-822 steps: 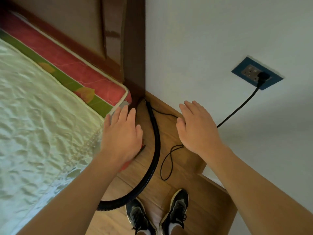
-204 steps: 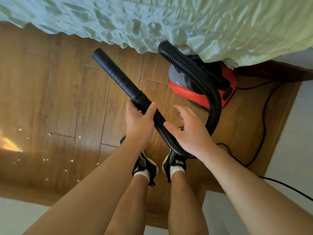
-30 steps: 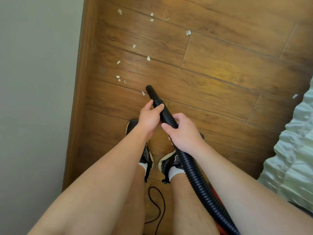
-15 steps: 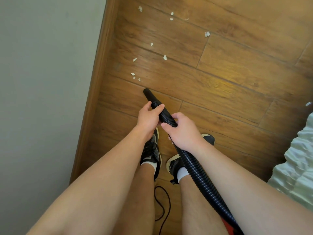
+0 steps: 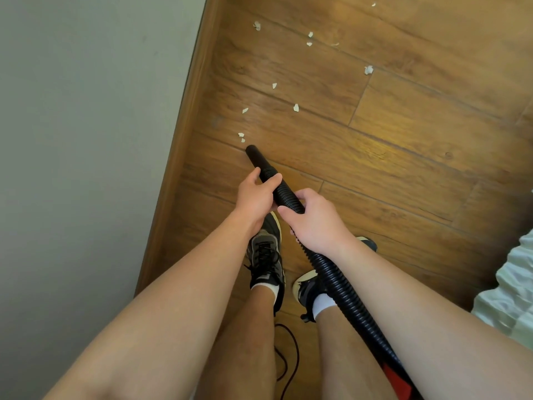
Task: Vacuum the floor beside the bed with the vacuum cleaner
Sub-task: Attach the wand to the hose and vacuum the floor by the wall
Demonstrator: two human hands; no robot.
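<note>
Gripping the hose [image 5: 337, 278] with the left hand [image 5: 256, 194] near the nozzle [image 5: 255, 154] and the right hand [image 5: 314, 223] just behind. Holding the nozzle down at the floor [image 5: 403, 125] by its wall-side edge, just beside the nearest white scraps [image 5: 241, 135]. Trailing the hose back to the red vacuum cleaner [image 5: 398, 379] near the bed [image 5: 516, 298].

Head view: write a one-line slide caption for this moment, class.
Left hand and right hand grip the black vacuum hose, its nozzle close to white scraps on the wooden floor.
</note>
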